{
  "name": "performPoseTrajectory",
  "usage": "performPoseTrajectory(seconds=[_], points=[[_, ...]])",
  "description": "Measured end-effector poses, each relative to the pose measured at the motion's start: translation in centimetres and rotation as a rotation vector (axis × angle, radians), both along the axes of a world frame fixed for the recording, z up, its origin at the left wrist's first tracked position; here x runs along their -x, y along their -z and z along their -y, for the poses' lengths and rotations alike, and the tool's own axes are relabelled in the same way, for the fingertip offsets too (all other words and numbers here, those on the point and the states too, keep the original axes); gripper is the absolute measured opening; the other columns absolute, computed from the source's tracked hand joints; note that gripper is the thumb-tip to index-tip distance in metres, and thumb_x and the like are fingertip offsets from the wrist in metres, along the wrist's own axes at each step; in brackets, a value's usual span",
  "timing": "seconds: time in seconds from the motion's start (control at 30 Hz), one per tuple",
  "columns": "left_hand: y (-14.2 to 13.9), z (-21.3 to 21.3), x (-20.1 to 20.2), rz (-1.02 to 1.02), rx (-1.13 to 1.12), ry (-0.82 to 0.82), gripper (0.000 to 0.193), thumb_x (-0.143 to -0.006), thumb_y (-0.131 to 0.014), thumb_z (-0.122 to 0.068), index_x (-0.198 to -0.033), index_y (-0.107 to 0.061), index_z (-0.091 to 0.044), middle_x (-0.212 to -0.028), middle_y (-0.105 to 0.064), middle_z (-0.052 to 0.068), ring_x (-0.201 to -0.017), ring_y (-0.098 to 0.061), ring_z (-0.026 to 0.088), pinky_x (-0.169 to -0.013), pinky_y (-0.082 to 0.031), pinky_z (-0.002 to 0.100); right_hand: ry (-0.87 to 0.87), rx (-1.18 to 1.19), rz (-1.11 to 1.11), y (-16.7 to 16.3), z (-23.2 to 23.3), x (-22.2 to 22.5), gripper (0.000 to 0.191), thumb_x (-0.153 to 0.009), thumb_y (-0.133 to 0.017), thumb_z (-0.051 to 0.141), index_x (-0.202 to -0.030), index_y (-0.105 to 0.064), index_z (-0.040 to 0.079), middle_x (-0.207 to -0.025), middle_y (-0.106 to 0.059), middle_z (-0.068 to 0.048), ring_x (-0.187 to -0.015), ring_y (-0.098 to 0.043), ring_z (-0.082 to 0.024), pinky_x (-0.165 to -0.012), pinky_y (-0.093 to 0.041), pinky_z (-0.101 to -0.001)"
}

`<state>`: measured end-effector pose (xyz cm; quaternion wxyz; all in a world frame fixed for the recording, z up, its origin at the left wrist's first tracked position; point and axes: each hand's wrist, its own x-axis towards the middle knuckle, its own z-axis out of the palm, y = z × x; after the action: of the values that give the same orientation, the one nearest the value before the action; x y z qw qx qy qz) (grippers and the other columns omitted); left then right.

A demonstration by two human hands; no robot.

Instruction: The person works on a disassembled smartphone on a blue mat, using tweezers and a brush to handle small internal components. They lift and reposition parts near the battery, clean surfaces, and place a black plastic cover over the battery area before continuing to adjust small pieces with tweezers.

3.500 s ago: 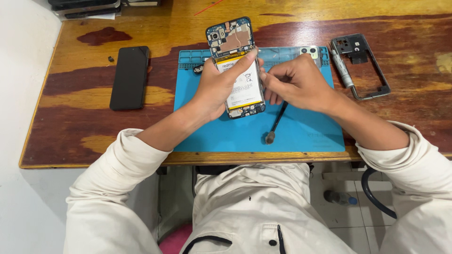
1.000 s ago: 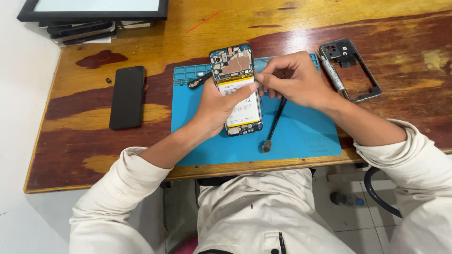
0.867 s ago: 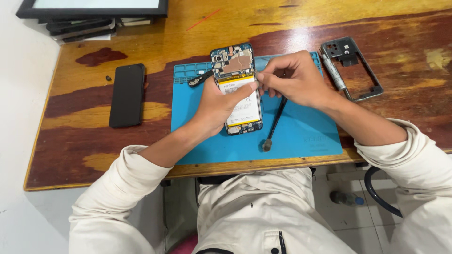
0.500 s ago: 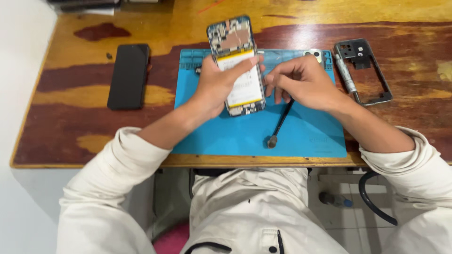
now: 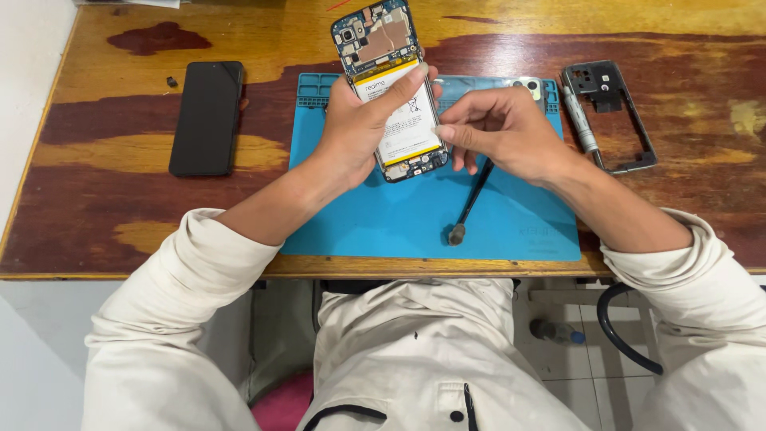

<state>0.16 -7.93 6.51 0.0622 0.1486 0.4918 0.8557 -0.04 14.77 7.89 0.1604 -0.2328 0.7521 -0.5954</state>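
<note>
Now the left hand (image 5: 359,132) has raised the opened phone (image 5: 391,88) off the blue mat (image 5: 511,227), gripping it, while the right hand (image 5: 503,132) pinches its edge, spudger (image 5: 472,199) tucked beneath.

My left hand (image 5: 363,132) holds an opened phone (image 5: 391,88) whose battery bears a white label edged in yellow. A second phone (image 5: 207,117) lies at the left on the table (image 5: 120,199), its rectangular screen black.

I see my left grip (image 5: 359,132) holding an opened phone (image 5: 391,88) above the blue mat (image 5: 431,215) at the worktop's (image 5: 104,231) near edge; my right grip (image 5: 499,132) pinches a black tool (image 5: 471,203) beside it.
</note>
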Motion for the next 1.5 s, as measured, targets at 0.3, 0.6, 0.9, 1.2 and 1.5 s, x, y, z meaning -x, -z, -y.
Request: performPoseTrajectory(seconds=[0.3,0.6,0.9,1.2,1.5], points=[[0.1,0.6,-0.6,-0.031,-0.009,-0.005,0.030,-0.099,-0.075,-0.019,-0.121,-0.069,0.000,-0.112,-0.076,0.012,-0.098,-0.076,0.019,-0.084,-0.067,0.037,-0.003,0.022,0.022,0.0,0.7,-0.4,0.012,-0.098,-0.072,0.013,-0.101,-0.073,0.001,-0.081,-0.074,-0.007,-0.066,-0.070,-0.011,-0.053,-0.054,-0.0248],[-0.1,0.4,-0.3,0.006,0.033,-0.004,0.030,-0.097,-0.078,-0.015,-0.120,-0.070,0.002,-0.109,-0.076,0.014,-0.095,-0.076,0.020,-0.081,-0.067,0.037,-0.001,0.017,0.015,-0.3,0.5,0.0,0.011,-0.098,-0.073,0.012,-0.099,-0.074,0.001,-0.078,-0.073,-0.007,-0.065,-0.070,-0.011,-0.053,-0.054,-0.0242],[-0.1,0.2,0.1,-0.012,0.044,-0.040,0.034,-0.091,-0.081,-0.007,-0.121,-0.068,0.001,-0.114,-0.075,0.011,-0.097,-0.076,0.019,-0.084,-0.067,0.036,-0.011,0.017,0.024,-0.1,0.5,0.6,0.012,-0.098,-0.073,0.011,-0.101,-0.074,0.000,-0.079,-0.074,-0.008,-0.066,-0.071,-0.013,-0.056,-0.055,-0.0245],[-0.3,0.6,0.8,-0.010,0.041,-0.049,0.033,-0.093,-0.080,-0.012,-0.121,-0.069,0.001,-0.109,-0.077,0.012,-0.096,-0.077,0.019,-0.083,-0.067,0.035,-0.015,0.048,0.035,0.1,0.6,1.4,0.011,-0.099,-0.070,0.010,-0.102,-0.075,0.001,-0.079,-0.074,-0.008,-0.065,-0.070,-0.012,-0.056,-0.057,-0.0255],[-0.2,0.4,1.2,-0.012,0.051,-0.051,0.031,-0.092,-0.081,-0.012,-0.117,-0.070,0.001,-0.108,-0.077,0.010,-0.093,-0.076,0.017,-0.081,-0.067,0.035,-0.013,0.045,0.007,0.3,0.7,2.0,0.008,-0.097,-0.074,0.009,-0.098,-0.074,0.001,-0.080,-0.073,-0.008,-0.066,-0.071,-0.013,-0.055,-0.056,-0.0241]])
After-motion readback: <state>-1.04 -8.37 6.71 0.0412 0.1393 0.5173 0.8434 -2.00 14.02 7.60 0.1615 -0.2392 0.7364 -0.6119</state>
